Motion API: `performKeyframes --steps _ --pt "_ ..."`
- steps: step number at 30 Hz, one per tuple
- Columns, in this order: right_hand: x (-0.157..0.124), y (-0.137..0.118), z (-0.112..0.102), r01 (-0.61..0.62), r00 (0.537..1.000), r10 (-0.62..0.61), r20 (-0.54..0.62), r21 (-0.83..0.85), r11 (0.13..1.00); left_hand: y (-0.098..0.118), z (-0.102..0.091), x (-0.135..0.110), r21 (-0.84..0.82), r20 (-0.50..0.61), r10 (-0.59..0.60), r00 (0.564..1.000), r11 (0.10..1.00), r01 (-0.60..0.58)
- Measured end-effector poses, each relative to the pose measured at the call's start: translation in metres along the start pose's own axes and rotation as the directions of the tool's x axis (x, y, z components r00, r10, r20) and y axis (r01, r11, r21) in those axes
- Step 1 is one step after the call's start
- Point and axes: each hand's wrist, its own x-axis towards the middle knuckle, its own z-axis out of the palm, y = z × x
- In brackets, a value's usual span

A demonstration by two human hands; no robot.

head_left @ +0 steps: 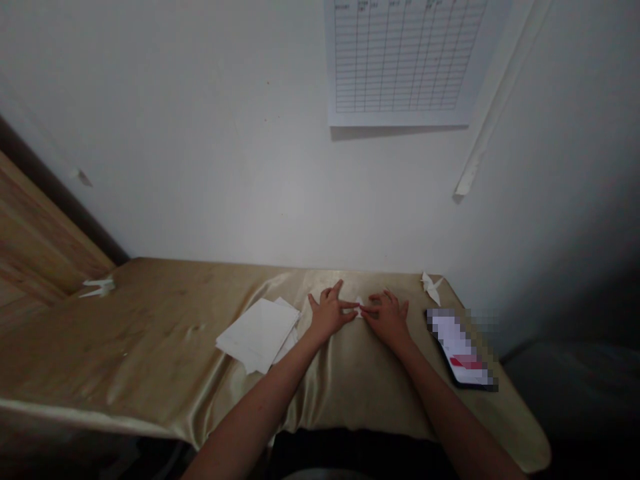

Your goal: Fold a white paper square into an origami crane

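My left hand [329, 312] and my right hand [389, 316] rest side by side on a table covered with a shiny gold cloth [150, 333]. Their fingertips meet on a small folded piece of white paper [359, 307], pinching and pressing it flat against the cloth. The other fingers of my left hand are spread out. Most of the paper is hidden by the fingers.
A stack of white paper sheets [260, 333] lies left of my left hand. A phone [463, 350] with a lit screen lies to the right. A folded paper crane [431, 287] sits at the far right corner, another paper figure [99, 287] at far left. A printed chart [405, 60] hangs on the wall.
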Motion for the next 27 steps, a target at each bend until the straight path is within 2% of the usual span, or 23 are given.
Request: performKeyframes --steps 8,12,17,21,27 --pt "0.0 -0.007 -0.006 -0.074 0.99 0.087 0.11 -0.119 0.99 0.002 -0.004 0.005 0.119 0.092 -0.03 0.995 0.993 0.019" --pt "0.001 -0.011 -0.006 -0.09 0.985 0.112 0.132 -0.164 0.982 0.001 0.0 0.006 0.173 0.089 -0.027 0.996 0.985 0.011" --pt "0.002 -0.014 -0.004 -0.086 0.988 0.108 0.114 -0.181 0.98 -0.002 0.007 0.006 0.182 0.037 0.003 0.999 0.983 -0.01" --pt "0.0 -0.013 -0.001 -0.055 0.994 0.07 0.08 -0.18 0.982 -0.005 0.008 0.005 0.179 0.044 0.036 0.998 0.983 -0.043" --pt "-0.003 -0.009 0.0 -0.013 1.0 0.012 -0.004 -0.092 0.996 -0.006 0.006 0.004 0.139 0.041 0.021 0.999 0.99 -0.027"
